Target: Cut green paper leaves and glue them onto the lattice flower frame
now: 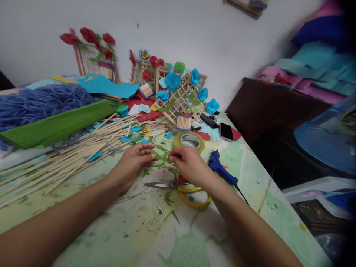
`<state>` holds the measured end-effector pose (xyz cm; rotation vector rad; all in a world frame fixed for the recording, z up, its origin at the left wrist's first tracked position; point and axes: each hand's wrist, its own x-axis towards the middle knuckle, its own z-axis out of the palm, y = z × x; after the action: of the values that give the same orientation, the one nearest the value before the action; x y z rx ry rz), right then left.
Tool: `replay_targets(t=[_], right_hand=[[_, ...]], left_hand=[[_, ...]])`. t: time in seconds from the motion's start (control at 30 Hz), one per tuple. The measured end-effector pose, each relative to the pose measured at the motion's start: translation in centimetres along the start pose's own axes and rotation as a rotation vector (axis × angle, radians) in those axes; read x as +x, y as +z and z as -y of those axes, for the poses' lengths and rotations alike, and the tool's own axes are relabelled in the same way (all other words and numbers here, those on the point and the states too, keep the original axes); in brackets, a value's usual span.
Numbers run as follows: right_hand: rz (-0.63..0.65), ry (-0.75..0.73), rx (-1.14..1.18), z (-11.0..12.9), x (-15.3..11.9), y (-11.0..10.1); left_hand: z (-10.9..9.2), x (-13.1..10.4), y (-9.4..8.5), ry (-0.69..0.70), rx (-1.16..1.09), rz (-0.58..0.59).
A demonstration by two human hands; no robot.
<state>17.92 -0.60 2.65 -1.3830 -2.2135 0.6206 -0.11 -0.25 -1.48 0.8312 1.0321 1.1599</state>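
Note:
Over the middle of the table, my left hand [136,160] and my right hand [187,162] hold a small green paper piece [160,155] between them. The fingers of my left hand are pinched on its left side, and those of my right hand on its right side. Scissors with yellow handles [191,200] lie just below my right hand, blades pointing left. Beyond that hand is a roll of tape [200,139]. A blue glue gun [222,167] lies to its right. Small green scraps [168,198] are scattered around the scissors.
Thin wooden sticks [75,157] cover the table's left side, before green crepe paper [58,124] and purple string [41,102]. A bamboo lattice with blue flowers [180,94] stands at the back. A phone [226,131] lies near the table's right edge.

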Motion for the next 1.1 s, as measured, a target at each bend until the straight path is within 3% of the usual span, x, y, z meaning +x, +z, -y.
replay_targets(t=[0.23, 0.47, 0.73, 1.1], right_hand=[[0.009, 0.016, -0.107, -0.4, -0.2, 0.1], [-0.039, 0.001, -0.038, -0.4, 0.0, 0.4], [0.037, 0.039, 0.030, -0.1, 0.1, 0.8], [-0.013, 0.066, 0.058, -0.7, 0.2, 1.4]], left_hand=[[0.5, -0.4, 0.3, -0.020, 0.051, 0.024], [0.7, -0.3, 0.3, 0.017, 0.072, 0.031], [0.7, -0.6, 0.6, 0.002, 0.105, 0.045], [0.7, -0.5, 0.4, -0.014, 0.077, 0.059]])
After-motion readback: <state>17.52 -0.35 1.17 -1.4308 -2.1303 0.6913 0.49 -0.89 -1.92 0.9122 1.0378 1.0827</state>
